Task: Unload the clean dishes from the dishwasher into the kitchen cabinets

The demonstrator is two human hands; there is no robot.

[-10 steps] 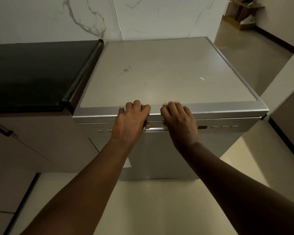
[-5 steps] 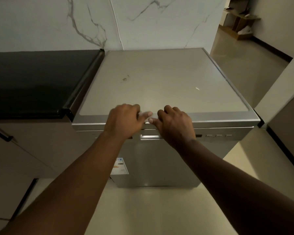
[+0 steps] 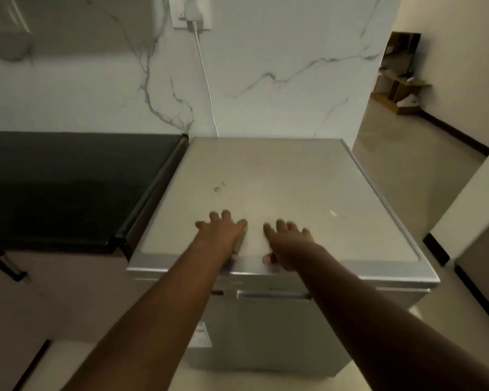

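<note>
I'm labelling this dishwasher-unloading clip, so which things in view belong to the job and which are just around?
Part of the job:
- dishwasher, door shut
- door handle
- left hand and right hand, over its top
- cabinet under the counter

Just around:
- black countertop
- wall plug and cable
- shelf in the far room

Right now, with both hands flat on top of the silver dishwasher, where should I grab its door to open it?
Grip the horizontal recessed handle bar at the door's top edge, below the silver dishwasher's lid. Come from the front, fingers hooked under it, since the door looks shut. Left hand and right hand rest above it.
</note>
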